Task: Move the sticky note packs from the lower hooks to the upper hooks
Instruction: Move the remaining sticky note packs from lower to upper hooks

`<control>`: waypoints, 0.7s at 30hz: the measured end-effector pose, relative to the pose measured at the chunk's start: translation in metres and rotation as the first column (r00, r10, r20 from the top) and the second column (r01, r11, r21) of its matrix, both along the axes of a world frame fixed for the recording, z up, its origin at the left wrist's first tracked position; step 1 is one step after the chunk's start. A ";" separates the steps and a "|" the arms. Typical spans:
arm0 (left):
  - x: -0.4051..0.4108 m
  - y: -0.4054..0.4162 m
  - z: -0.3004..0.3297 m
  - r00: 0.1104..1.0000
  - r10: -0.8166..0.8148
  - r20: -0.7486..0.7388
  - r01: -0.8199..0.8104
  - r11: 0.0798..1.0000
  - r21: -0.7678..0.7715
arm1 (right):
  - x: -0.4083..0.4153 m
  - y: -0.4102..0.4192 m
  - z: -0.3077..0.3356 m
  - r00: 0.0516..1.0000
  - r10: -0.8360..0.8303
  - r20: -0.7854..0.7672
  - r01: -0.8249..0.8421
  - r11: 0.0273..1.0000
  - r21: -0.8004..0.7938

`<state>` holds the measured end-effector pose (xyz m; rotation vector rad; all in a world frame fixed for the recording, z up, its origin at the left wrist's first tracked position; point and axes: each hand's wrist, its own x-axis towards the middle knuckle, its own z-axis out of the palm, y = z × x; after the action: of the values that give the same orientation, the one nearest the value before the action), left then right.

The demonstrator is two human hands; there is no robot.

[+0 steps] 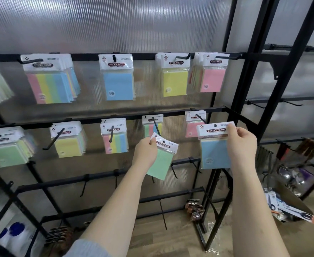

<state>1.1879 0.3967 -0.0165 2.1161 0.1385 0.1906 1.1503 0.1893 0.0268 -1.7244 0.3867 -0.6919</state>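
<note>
My left hand [145,153] pinches the header corner of a green sticky note pack [160,164], tilted, just below a middle-row hook [157,127] that carries a striped pack [152,127]. My right hand [242,145] grips the header of a blue sticky note pack [214,153], held upright in front of the rack, right of a pink pack [191,128] on its hook. The top row holds a striped stack [50,88], a blue pack [118,86], a yellow pack [174,82] and a pink pack [212,79]. Bare hooks [174,170] stick out of the rail below my hands.
The middle rail also carries green [7,154], yellow [69,145] and striped [115,143] packs. Black rack uprights [275,86] stand at the right. A cardboard box of scissors [289,208] and hanging utensils [289,175] lie at the lower right, above a wooden floor.
</note>
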 end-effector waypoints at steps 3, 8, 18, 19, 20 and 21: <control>-0.006 0.008 0.006 1.000 0.012 0.021 -0.012 1.000 0.019 | -0.009 0.003 0.001 1.000 0.000 0.023 0.001 1.000 -0.011; -0.017 0.027 0.015 0.991 0.121 0.063 -0.123 0.992 0.028 | -0.014 0.007 0.005 0.996 0.070 0.047 -0.068 0.997 -0.034; -0.030 0.069 0.046 0.883 0.419 0.211 -0.419 0.907 -0.047 | 0.028 0.038 0.020 0.962 0.257 0.098 -0.254 0.966 -0.040; -0.031 0.073 0.048 0.869 0.443 0.222 -0.441 0.895 -0.061 | 0.033 0.043 0.022 0.956 0.276 0.099 -0.273 0.961 -0.042; -0.032 0.076 0.050 0.853 0.468 0.230 -0.465 0.882 -0.073 | 0.036 0.048 0.024 0.949 0.298 0.101 -0.294 0.954 -0.049; -0.033 0.080 0.051 0.837 0.493 0.236 -0.489 0.868 -0.080 | 0.040 0.053 0.026 0.942 0.319 0.101 -0.315 0.947 -0.058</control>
<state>1.1548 0.4770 0.0344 1.9819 0.5348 0.7584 1.1900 0.2427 0.0525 -1.7281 0.0149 -0.5575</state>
